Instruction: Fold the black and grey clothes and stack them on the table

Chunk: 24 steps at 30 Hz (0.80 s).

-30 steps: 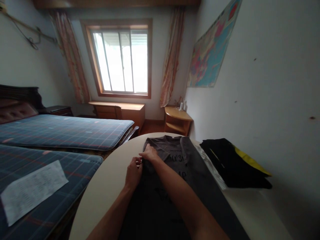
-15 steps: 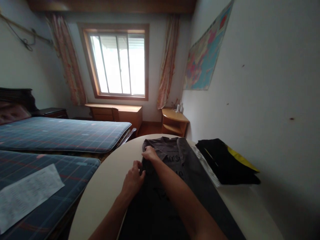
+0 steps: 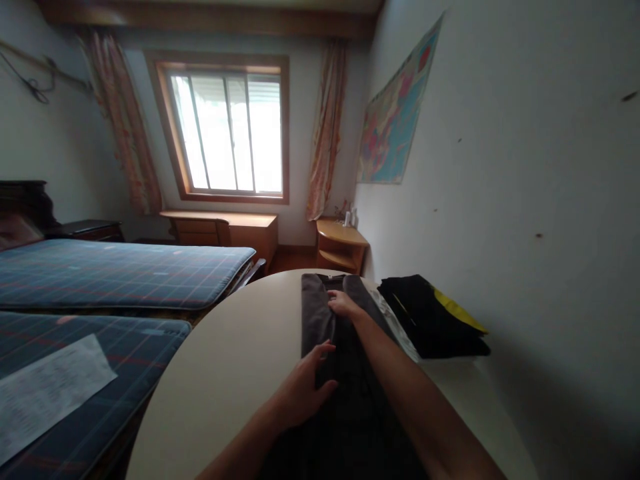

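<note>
A dark grey T-shirt (image 3: 316, 310) lies on the round cream table (image 3: 235, 340), with its left side folded inward and its collar at the far end. My right hand (image 3: 344, 305) is at the folded edge near the collar, its fingers closed on the cloth. Closer to me, my left hand (image 3: 303, 393) rests over the shirt's left part, thumb and forefinger apart and holding nothing. My forearms and hands cover much of the shirt's near half.
Right of the shirt, a folded black and yellow garment (image 3: 430, 317) lies on whitish material beside the wall. At left are plaid mattresses (image 3: 125, 270), one with a printed sheet (image 3: 55, 393) on it. A wooden corner shelf (image 3: 343, 233) stands beyond the table.
The shirt's left side has been brought over to the right, covering the printed lettering. Both hands have moved right, and the left has spread its fingers. The view has shifted slightly.
</note>
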{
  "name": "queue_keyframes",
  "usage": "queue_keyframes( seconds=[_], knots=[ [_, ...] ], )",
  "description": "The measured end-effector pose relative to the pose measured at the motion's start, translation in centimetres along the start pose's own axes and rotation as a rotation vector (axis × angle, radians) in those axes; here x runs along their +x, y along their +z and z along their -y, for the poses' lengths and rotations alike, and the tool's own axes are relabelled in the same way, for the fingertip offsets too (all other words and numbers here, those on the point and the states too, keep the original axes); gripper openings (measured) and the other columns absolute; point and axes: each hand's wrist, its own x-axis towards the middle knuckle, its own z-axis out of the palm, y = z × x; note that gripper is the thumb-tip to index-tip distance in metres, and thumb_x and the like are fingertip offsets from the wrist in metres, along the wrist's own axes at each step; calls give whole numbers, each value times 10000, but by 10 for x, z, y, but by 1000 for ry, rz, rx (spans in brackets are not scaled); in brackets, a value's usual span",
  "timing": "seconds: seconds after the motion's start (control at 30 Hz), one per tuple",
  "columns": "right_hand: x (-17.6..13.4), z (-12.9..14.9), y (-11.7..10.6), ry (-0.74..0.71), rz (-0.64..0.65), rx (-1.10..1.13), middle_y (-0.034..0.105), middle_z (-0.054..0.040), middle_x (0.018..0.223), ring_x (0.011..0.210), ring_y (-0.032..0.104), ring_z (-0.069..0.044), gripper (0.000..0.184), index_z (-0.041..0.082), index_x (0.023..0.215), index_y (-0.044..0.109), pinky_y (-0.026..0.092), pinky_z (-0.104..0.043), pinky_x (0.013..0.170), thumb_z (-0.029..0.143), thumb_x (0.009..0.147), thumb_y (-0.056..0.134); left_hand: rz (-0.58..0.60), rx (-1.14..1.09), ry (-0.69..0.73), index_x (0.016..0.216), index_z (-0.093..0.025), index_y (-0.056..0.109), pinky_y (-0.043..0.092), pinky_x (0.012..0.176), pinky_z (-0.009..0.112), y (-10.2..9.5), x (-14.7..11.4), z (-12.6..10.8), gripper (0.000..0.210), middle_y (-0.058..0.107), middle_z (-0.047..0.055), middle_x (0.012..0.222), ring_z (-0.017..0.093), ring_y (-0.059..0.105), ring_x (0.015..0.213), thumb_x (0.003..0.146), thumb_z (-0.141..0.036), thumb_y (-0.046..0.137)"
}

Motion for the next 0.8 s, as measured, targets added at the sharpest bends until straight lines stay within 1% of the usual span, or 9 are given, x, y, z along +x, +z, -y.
queue_keyframes(
  seconds=[0.1,0.17,0.23,0.33,0.47,0.53,0.63,0.7,0.8],
  knots=[
    [-12,-17,-2,51,16,-93,746,-69,932,851,700,-213,504,149,1145,690,551,-273,750,102,645,731,22,148,-21,1375,-221,463,351,1153,461,7,-2,6,631,487,100,1477,274,490,1321,767,-161,623],
    [-17,-22,0,60,15,-150,742,-83,988,879,701,-209,520,147,1167,683,546,-266,761,90,651,725,36,190,-10,1359,-215,481,322,1175,444,9,-3,10,625,477,97,1484,267,449,1361,753,-151,619],
    [-22,-24,0,48,3,-204,729,-115,1062,945,697,-215,502,129,1181,679,536,-269,811,80,682,698,49,215,15,1345,-222,491,311,1184,421,11,-4,13,627,427,87,1522,255,430,1378,736,-131,612],
    [-30,-27,-2,-1,-19,-282,711,-136,1132,1070,664,-228,430,118,1166,692,489,-287,938,86,739,653,55,246,13,1353,-230,484,316,1182,408,12,-4,15,642,374,81,1554,250,428,1381,731,-121,601],
    [-42,-31,-7,-80,-51,-364,675,-130,1215,1180,605,-225,370,129,1167,694,410,-287,1049,136,805,623,61,284,6,1371,-229,468,313,1183,400,16,-4,15,667,388,81,1545,250,424,1383,726,-107,588],
    [-49,-33,-9,-102,-78,-395,644,-138,1261,1196,591,-226,371,125,1197,678,392,-291,1066,158,838,593,55,296,26,1360,-225,473,321,1178,374,18,-4,14,667,438,72,1507,230,446,1363,716,-71,553],
    [-58,-33,-11,-127,-84,-430,628,-142,1270,1169,601,-232,352,118,1179,685,405,-286,1047,198,845,605,28,301,50,1317,-234,506,352,1153,351,19,-2,14,637,525,52,1420,206,505,1301,712,-35,494],
    [-65,-32,-14,-147,-87,-443,617,-134,1282,1153,603,-229,353,125,1185,678,408,-279,1035,241,860,604,17,298,53,1295,-240,522,369,1137,354,19,-1,14,611,554,47,1383,209,533,1266,717,-44,492],
    [-77,-30,-21,-158,-141,-473,598,-115,1308,1163,583,-218,363,154,1235,642,388,-284,1043,262,910,521,8,292,37,1303,-239,517,379,1127,371,18,-1,13,601,566,55,1371,227,536,1259,723,-81,527]
  ],
)
